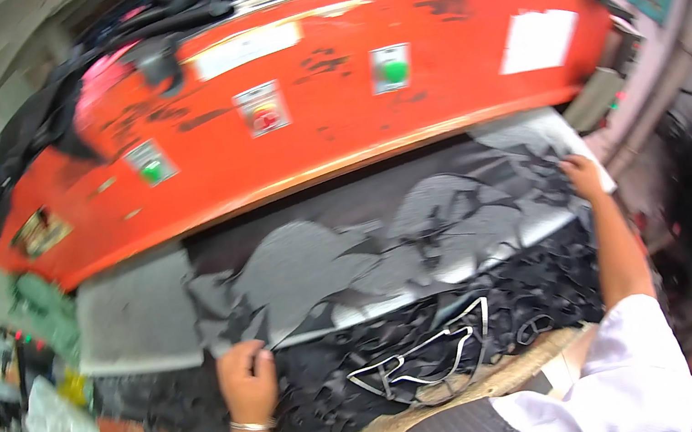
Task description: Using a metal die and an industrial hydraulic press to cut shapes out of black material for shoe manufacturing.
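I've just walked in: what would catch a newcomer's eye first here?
Probably the orange-red panel across the top, its red button between two green buttons. Below it, a cut-up black sheet lies on a pale board, the left hand at the board's near edge, the right hand at its right end. Nearer the person, a white outline shape rests on dark scraps.

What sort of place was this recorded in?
Probably a material-cutting workshop: a large red machine with push buttons, a cut-up dark sheet and piled black scraps suggest it.

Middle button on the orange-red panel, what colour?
The middle button is red, seen best in the head view.
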`<state>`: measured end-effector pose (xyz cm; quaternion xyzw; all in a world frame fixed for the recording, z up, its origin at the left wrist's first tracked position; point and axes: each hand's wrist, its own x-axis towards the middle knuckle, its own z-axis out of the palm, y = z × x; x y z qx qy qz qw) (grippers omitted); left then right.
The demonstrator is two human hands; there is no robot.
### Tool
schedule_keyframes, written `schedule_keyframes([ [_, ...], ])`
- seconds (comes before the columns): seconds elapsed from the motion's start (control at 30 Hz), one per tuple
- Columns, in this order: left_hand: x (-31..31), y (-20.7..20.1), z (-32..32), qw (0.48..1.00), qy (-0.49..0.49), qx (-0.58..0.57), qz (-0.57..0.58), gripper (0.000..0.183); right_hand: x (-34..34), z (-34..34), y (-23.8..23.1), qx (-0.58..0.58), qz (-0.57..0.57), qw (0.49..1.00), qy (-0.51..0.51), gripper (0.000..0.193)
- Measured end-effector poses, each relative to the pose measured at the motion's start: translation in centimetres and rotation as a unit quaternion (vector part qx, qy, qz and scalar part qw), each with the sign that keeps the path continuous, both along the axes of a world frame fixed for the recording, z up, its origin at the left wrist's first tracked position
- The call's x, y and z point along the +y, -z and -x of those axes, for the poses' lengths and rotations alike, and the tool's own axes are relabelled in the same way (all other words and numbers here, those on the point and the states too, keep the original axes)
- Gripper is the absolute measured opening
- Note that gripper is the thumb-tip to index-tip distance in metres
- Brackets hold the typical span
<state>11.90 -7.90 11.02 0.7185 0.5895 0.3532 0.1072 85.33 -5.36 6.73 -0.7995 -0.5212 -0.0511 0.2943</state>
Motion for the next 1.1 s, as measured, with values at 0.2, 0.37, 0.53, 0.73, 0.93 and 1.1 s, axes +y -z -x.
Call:
schedule_keyframes([
  [0.2,12.9,4.1,4.2,0.975,-0.077,0.185,0.100,0.065,4.8,13.5,-0.5,-0.063,0.142,0.982,-0.106,0.056],
  [0.37,14.0,5.8,4.2,0.955,-0.134,0.216,0.152,0.052,3.6,13.9,1.4,-0.056,0.214,0.975,-0.007,0.066],
  [0.53,12.8,7.0,5.7,0.957,-0.144,0.206,0.148,0.022,2.3,12.3,1.2,-0.054,0.230,0.972,0.014,0.056],
  [0.73,10.0,6.7,5.7,0.957,-0.154,0.193,0.152,0.017,0.0,10.8,2.5,-0.069,0.244,0.967,-0.008,0.045],
  [0.93,6.4,5.8,4.3,0.948,-0.166,0.186,0.197,0.012,-4.1,10.3,2.0,-0.057,0.245,0.967,-0.026,0.046],
  [1.1,1.7,5.8,4.9,0.976,-0.083,0.146,0.137,0.008,-4.9,9.0,1.6,-0.048,0.241,0.969,-0.027,0.047],
])
